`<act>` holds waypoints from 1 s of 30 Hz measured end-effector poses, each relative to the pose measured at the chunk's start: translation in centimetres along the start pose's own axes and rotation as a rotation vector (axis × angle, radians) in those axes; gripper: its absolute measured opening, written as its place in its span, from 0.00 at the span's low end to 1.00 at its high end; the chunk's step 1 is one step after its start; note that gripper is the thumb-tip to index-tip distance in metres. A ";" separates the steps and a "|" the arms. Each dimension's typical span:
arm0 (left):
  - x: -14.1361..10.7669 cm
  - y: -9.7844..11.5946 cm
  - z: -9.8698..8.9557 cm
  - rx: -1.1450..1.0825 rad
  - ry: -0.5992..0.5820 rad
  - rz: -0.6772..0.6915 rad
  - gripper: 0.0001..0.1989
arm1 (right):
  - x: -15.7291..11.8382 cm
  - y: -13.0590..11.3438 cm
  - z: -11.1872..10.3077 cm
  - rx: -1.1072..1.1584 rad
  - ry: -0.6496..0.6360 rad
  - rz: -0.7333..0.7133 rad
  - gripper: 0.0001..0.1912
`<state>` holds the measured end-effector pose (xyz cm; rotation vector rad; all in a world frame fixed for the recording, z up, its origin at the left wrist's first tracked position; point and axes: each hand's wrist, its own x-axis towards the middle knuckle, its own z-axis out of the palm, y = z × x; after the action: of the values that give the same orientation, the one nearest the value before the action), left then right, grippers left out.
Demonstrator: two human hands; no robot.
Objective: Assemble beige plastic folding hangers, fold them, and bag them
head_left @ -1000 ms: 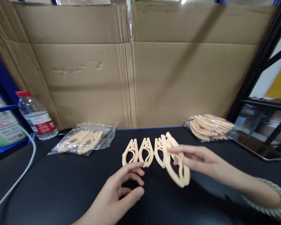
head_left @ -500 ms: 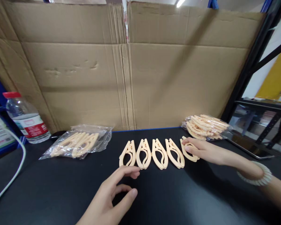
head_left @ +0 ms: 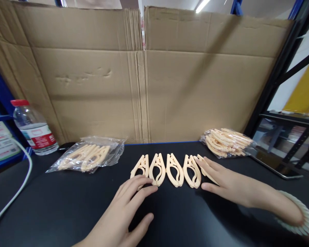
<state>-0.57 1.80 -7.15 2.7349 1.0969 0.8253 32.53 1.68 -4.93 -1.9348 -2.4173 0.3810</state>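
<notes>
Several cream plastic folding hangers, folded up, lie side by side in a row on the black table (head_left: 170, 219). The middle hanger (head_left: 169, 169) shows in full. My left hand (head_left: 126, 209) is open, palm down, its fingers over the lower part of the leftmost hanger (head_left: 146, 163) and the fingertips by the foot of the second hanger (head_left: 151, 171). At the row's other end, my right hand (head_left: 229, 180) lies open with fingers stretched over the rightmost hanger (head_left: 201, 164), covering much of it. A beaded bracelet (head_left: 296, 212) circles the right wrist.
Clear bags of hangers lie at the back left (head_left: 92, 157) and back right (head_left: 226, 142). A red-capped water bottle (head_left: 39, 135) stands far left, near a white cable (head_left: 25, 181). A phone (head_left: 275, 166) lies at right. Cardboard (head_left: 170, 85) walls off the back.
My right hand has flattened and spread over the rightmost hanger, which now sits closer to its neighbour. My left hand has moved slightly up onto the leftmost hanger, fingers straighter.
</notes>
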 end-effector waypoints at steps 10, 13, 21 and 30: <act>-0.3 -0.6 1.1 0.262 -0.198 -0.042 0.40 | -1.0 -4.5 1.7 -0.059 -0.004 -0.101 0.38; 0.2 -0.9 1.1 0.249 -0.231 -0.066 0.40 | -0.2 -4.6 2.2 -0.061 0.025 -0.124 0.39; 4.6 -3.1 0.1 0.157 -0.453 -0.140 0.42 | 5.2 -3.6 2.0 -0.019 0.135 -0.167 0.38; 5.0 -4.3 0.2 0.199 -0.309 -0.043 0.36 | 6.7 -1.5 1.6 -0.003 0.342 -0.227 0.36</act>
<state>-0.12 8.27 -6.23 2.8535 1.2201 0.2851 29.30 7.58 -7.08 -1.5484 -2.3684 0.0335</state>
